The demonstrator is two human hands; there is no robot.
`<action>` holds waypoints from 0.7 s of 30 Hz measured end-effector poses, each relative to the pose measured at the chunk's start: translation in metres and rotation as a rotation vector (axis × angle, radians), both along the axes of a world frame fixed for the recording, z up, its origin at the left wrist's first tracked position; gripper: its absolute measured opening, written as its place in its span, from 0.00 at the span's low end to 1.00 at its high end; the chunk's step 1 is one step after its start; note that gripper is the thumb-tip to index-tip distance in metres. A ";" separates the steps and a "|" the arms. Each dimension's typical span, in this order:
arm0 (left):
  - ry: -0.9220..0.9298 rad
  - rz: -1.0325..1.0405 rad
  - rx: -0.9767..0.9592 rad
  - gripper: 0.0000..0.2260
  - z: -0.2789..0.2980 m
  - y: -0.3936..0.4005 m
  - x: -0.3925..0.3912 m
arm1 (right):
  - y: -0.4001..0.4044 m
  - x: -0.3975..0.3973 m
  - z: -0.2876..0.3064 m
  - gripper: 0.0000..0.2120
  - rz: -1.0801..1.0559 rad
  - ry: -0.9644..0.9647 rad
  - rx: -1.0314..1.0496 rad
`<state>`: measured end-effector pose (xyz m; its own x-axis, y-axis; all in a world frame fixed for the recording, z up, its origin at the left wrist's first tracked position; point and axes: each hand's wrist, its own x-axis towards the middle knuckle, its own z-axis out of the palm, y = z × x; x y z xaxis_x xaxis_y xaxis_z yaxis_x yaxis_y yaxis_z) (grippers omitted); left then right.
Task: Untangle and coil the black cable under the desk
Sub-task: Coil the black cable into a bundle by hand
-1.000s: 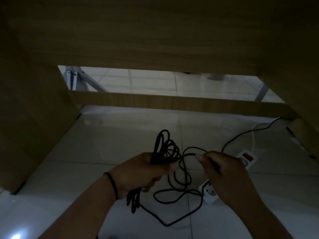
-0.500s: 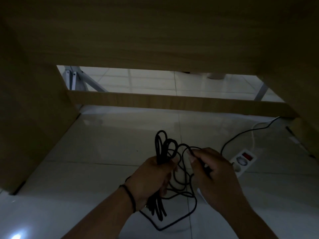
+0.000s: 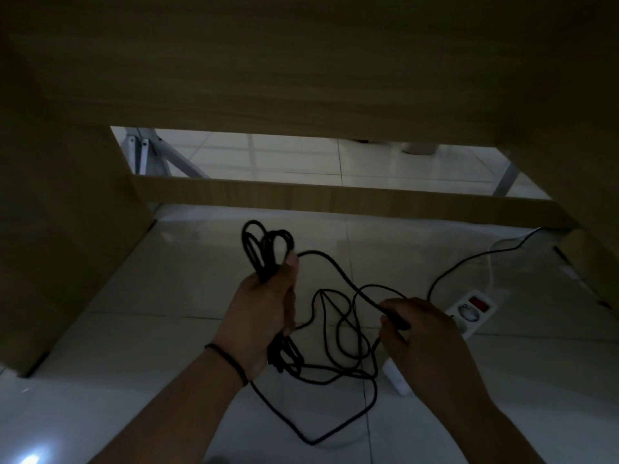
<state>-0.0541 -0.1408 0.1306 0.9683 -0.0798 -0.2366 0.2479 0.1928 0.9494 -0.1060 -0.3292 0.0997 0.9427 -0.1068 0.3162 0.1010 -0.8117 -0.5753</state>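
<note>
Pretty boxed in here; desk [image 3: 301, 61] overhead, side panels left and right, crossbar [image 3: 335, 199] ahead; my left hand [image 3: 264, 313] is fisted round the coiled black cable [image 3: 335, 269], my right hand [image 3: 425, 343] pinches a loose strand, tangled loops drooping between onto glossy white tile floor [image 3: 167, 296]; power strip [image 3: 469, 311] just beside my right hand.

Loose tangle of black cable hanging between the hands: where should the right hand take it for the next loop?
Probably the single strand running from the left hand bundle's top, near black cable, taken from the right side: it arcs free there, above the crossed loops lower down.
</note>
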 end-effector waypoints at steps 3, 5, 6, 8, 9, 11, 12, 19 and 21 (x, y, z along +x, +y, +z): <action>-0.005 0.092 -0.108 0.19 0.002 0.012 0.010 | -0.005 0.001 -0.003 0.11 -0.043 0.079 0.031; -0.015 0.127 -0.157 0.19 0.003 0.017 0.015 | -0.007 0.001 -0.004 0.15 -0.062 0.102 0.053; -0.018 0.143 -0.173 0.19 0.003 0.019 0.016 | -0.007 0.001 -0.005 0.17 -0.068 0.123 0.050; -0.025 0.179 -0.200 0.19 0.004 0.022 0.018 | -0.008 0.001 -0.009 0.19 -0.093 0.169 0.040; -0.032 0.196 -0.211 0.19 0.004 0.024 0.019 | -0.009 0.001 -0.011 0.18 -0.110 0.179 0.037; -0.049 0.221 -0.226 0.19 0.006 0.026 0.020 | -0.010 0.001 -0.012 0.06 -0.144 0.185 0.026; -0.056 0.234 -0.234 0.19 0.007 0.028 0.021 | -0.012 0.002 -0.014 0.07 -0.172 0.184 0.043; -0.020 0.320 -0.079 0.20 -0.001 0.028 0.023 | -0.007 0.007 0.011 0.09 -0.191 0.217 1.397; 0.010 0.325 -0.040 0.19 -0.005 0.025 0.023 | -0.007 0.006 0.017 0.10 -0.111 0.223 1.560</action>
<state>-0.0313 -0.1158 0.1258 0.9424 0.2235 -0.2490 0.1763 0.3008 0.9373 -0.1000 -0.3359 0.1164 0.9191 -0.2501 -0.3045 -0.1136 0.5717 -0.8125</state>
